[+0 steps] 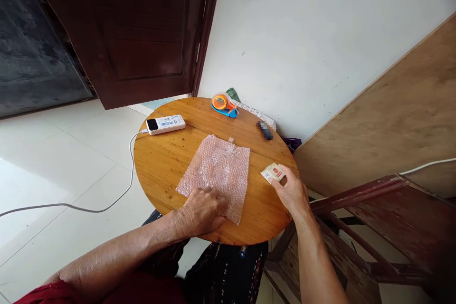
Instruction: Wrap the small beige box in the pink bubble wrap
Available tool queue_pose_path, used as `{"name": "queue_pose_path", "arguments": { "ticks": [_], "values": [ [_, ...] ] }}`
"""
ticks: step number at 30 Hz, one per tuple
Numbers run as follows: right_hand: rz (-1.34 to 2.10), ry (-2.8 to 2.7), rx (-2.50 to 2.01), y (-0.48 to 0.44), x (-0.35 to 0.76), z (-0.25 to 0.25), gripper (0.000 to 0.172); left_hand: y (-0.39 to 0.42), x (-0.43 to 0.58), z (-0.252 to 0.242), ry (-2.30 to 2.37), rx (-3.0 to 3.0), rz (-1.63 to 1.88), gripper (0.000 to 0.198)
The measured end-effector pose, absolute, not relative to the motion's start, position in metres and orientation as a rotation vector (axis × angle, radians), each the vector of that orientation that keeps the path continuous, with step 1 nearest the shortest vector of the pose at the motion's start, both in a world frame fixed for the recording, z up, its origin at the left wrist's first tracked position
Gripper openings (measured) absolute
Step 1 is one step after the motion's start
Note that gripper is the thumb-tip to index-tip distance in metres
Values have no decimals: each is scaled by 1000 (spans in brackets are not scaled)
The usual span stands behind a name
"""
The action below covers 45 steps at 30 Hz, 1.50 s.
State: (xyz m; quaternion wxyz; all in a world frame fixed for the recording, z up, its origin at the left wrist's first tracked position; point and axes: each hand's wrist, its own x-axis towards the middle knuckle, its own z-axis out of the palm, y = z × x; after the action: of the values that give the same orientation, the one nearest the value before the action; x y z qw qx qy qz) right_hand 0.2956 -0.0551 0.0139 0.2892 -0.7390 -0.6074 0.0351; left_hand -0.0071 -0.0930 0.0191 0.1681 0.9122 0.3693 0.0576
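A sheet of pink-tinted bubble wrap (223, 166) lies spread over the middle of the round wooden table (156, 166). My left hand (206, 208) rests on its near edge, thumb apart from the bent fingers, whose tips are partly hidden. To the right of the wrap, my right hand (291, 189) pinches a small cream-coloured box (273, 172) with a red mark on it between thumb and fingers. The box is tilted and sits low over the table's right side; whether it touches the wood I cannot tell.
An orange and blue tape dispenser (224, 104) stands at the far edge. A dark blurred object (264, 130) lies right of it. At the left is a white power bank (166, 124) with a cable (131, 161). A wooden chair (356, 228) stands at the right.
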Motion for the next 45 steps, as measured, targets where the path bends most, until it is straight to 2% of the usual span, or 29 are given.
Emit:
{"name": "queue_pose_path", "arguments": {
  "ticks": [3, 6, 9, 12, 16, 22, 29, 35, 38, 41, 45],
  "values": [
    [-95, -1648, -1995, -60, 301, 7, 61, -92, -6, 18, 1037, 2592, 163, 20],
    [-284, -1633, -1852, -65, 277, 14, 49, -89, -8, 22, 987, 2585, 146, 19],
    [-176, -1780, -1631, -65, 243, 23, 32, -84, -14, 33, 933, 2546, 132, 19],
    [21, -1965, -1548, -59, 217, 20, 28, -74, -25, 46, 853, 2521, 273, 22],
    [168, -2087, -1544, -50, 204, 4, 35, -53, -40, 57, 933, 2515, 486, 22],
    [157, -2197, -1566, -43, 211, -10, 39, -31, -47, 49, 1102, 2612, 263, 16],
    [-7, -2194, -1616, -27, 216, -12, 43, -36, -31, 17, 1196, 2682, 231, 24],
    [-282, -1934, -1724, -45, 236, 8, 37, -42, -33, 15, 1238, 2630, 340, 23],
    [-353, -1712, -1965, -53, 255, 14, 50, -54, -37, 12, 1210, 2608, 511, 22],
    [-260, -1548, -2157, -52, 273, 9, 68, -67, -38, 5, 1142, 2600, 632, 20],
    [15, -1436, -2118, -47, 285, -2, 62, -76, -38, -4, 1107, 2582, 659, 14]
  ]
}}
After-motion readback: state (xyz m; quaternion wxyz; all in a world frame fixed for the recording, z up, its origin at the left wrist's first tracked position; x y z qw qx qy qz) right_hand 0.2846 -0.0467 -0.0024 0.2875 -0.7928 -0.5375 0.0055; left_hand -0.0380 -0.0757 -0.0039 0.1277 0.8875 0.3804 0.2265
